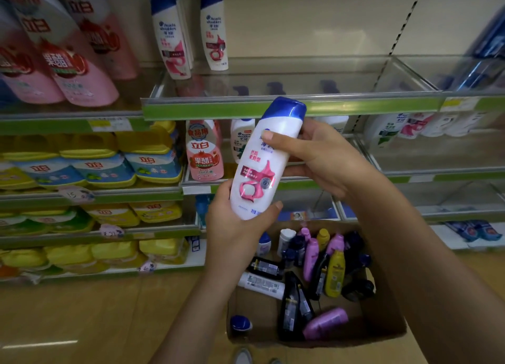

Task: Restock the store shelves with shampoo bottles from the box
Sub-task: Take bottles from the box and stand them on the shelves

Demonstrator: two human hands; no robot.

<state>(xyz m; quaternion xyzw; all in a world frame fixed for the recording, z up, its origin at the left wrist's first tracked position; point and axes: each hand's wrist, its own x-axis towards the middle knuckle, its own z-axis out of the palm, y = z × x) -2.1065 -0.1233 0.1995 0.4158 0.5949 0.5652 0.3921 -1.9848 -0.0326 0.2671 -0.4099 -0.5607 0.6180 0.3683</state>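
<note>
Above the box (382,328), in front of the shelf edge, the person holds one white shampoo bottle (262,166) with a blue cap, cap end up, tilted slightly right, label facing the camera.

Progress, judged from the layout: early to mid. On the upper shelf (287,101), above and left of the box, matching white bottles (175,32) stand in two short rows at the left end; the rest of that shelf to the right is bare. The box on the floor below still carries many bottles: purple, yellow, black, white, lying loose and mixed. So most restocking remains. The held bottle matches the ones already up there, so it probably goes beside them.

Grip: both hands are on the held bottle. The left hand (235,227) wraps the bottom end, thumb across the front near the base, fingers curled behind. The right hand (319,155) wraps the upper body just under the cap, thumb on the front; its fingers go round the back, out of sight, so their exact contact cannot be told. Neither hand is free.

The bottle is not yet on any shelf; it hangs between the box and the upper shelf, clear of both.
</note>
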